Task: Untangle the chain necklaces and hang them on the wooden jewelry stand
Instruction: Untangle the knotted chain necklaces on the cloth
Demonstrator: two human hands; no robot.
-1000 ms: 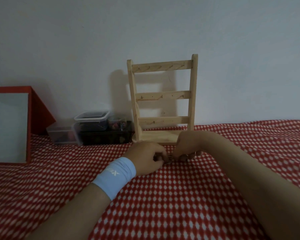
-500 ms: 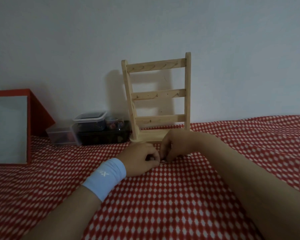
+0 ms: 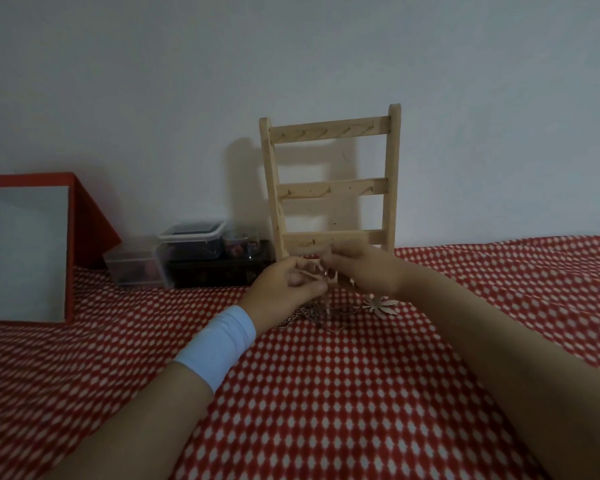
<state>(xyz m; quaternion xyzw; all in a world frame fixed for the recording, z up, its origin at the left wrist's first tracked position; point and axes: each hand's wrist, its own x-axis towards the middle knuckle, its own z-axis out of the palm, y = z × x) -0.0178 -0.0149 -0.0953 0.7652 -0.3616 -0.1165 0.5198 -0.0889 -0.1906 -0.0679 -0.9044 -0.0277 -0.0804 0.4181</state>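
Now lifts the chain necklaces (image 3: 323,315) partly off the red cloth (image 3: 326,393) before the wooden jewelry stand (image 3: 329,131), left hand (image 3: 284,285) and right hand (image 3: 364,271) pinching strands; still knotted, nothing hung.

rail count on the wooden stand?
3: top rail, middle rail, bottom rail right behind the left hand and right hand, which could hide another.

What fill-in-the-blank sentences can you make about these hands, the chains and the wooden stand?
1. The wooden stand has ___ crossbars.
2. The blue wristband is on the ___ arm.
3. The left hand and right hand pinch the tangled chains over a ___ cloth with white dots.
Missing words: three; left; red.
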